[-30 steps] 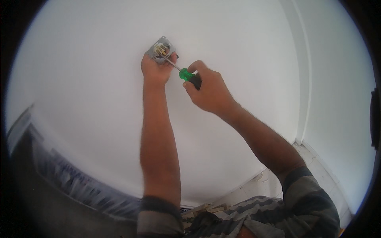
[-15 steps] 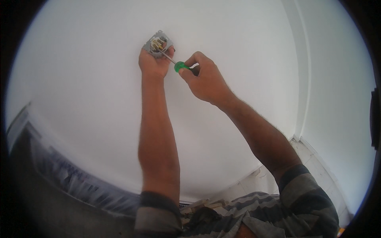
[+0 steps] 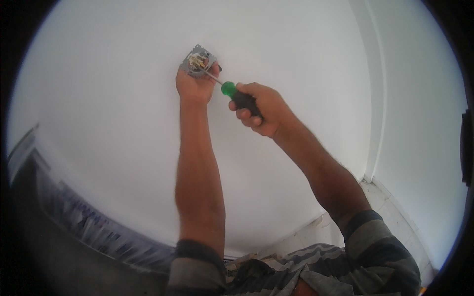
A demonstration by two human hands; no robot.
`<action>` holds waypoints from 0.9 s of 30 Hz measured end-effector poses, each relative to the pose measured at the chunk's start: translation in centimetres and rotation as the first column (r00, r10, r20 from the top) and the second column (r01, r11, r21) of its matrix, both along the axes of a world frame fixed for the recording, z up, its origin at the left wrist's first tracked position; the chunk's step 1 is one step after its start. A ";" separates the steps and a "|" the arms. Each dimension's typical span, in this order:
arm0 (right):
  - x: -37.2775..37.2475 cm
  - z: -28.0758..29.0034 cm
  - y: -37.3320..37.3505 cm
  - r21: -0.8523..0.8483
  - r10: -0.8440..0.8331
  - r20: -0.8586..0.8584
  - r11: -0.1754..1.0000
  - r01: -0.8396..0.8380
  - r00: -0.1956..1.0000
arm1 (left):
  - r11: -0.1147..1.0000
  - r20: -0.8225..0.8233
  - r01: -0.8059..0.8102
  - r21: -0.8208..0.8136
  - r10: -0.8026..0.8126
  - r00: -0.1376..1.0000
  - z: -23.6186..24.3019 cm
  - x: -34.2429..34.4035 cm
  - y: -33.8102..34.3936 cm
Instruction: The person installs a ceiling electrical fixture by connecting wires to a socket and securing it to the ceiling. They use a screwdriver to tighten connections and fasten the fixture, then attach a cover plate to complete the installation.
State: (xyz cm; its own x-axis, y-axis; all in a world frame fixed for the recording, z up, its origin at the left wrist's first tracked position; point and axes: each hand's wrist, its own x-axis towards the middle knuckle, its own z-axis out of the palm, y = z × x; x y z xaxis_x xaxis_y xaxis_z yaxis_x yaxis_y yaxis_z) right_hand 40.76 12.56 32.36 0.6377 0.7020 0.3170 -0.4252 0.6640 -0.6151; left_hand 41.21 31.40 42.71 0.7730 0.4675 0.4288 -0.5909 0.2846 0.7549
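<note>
Right fingers (image 3: 243,114) have moved back along the screwdriver (image 3: 229,89).

A grey-framed electrical fitting (image 3: 199,61) is held tilted, one corner upward, its white and brass-coloured inside exposed. A screwdriver (image 3: 229,90) with a green-and-black handle slants up leftward, its thin shaft reaching the fitting's lower part.

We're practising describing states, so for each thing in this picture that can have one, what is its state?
Left hand: closed around the electrical fitting.
Right hand: wrapped around the screwdriver's handle.
Electrical fitting: held tilted, inner metal parts exposed.
Screwdriver: slanted, tip end at the fitting; exact contact unclear.
Striped shirt: worn, creased.
</note>
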 end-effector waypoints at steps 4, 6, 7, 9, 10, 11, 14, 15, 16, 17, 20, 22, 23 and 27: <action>-0.5 0.8 -0.9 -0.134 -0.183 0.222 0.967 0.216 0.958 | 0.999 -0.028 -0.044 0.024 0.044 0.999 0.2 -0.1 -0.6; -0.3 -0.5 -0.9 -0.069 -0.421 0.488 0.855 0.514 0.765 | 0.992 -0.074 -0.126 -0.020 0.124 0.989 0.5 -0.1 -0.7; 0.0 -2.1 0.2 0.061 -0.562 0.569 0.757 0.650 0.600 | 0.985 -0.104 -0.170 -0.040 0.165 0.981 0.5 0.0 -0.7; -0.2 -2.4 0.8 0.172 -0.659 0.633 0.631 0.756 0.406 | 0.990 -0.096 -0.136 -0.032 0.132 0.987 0.5 0.2 -0.3; -0.1 -2.3 1.0 0.144 -0.644 0.650 0.625 0.767 0.402 | 0.993 -0.093 -0.119 -0.028 0.116 0.989 0.6 0.3 0.0; -0.1 -2.3 0.9 0.117 -0.630 0.664 0.619 0.777 0.402 | 0.993 -0.096 -0.120 -0.023 0.117 0.988 0.6 0.4 0.3; 0.9 -2.3 1.8 0.091 -0.618 0.691 0.590 0.802 0.376 | 0.990 -0.116 -0.137 -0.012 0.135 0.984 0.8 0.5 0.5; 1.2 -2.5 2.0 0.103 -0.633 0.680 0.582 0.807 0.370 | 0.988 -0.129 -0.152 -0.011 0.150 0.980 1.0 0.5 0.0; 1.4 -2.7 2.2 0.114 -0.647 0.670 0.574 0.811 0.364 | 0.986 -0.141 -0.168 -0.010 0.165 0.976 1.1 0.4 -0.6; 1.2 -2.7 2.2 0.125 -0.655 0.661 0.577 0.807 0.366 | 0.986 -0.139 -0.164 -0.001 0.162 0.977 1.0 0.1 -0.4; 0.4 -2.6 2.3 0.109 -0.649 0.648 0.598 0.794 0.399 | 0.987 -0.135 -0.161 0.016 0.162 0.978 0.9 -0.6 -0.2; 0.5 -2.6 2.5 0.135 -0.664 0.647 0.584 0.800 0.375 | 0.985 -0.134 -0.172 0.015 0.173 0.976 1.0 -0.7 -0.6; 0.5 -2.6 2.5 0.145 -0.667 0.651 0.577 0.804 0.362 | 0.984 -0.131 -0.176 0.017 0.177 0.975 0.9 -0.7 -0.7; 0.1 -2.3 2.3 0.072 -0.643 0.629 0.608 0.791 0.437 | 0.985 -0.092 -0.173 -0.010 0.172 0.981 0.6 -0.6 -0.7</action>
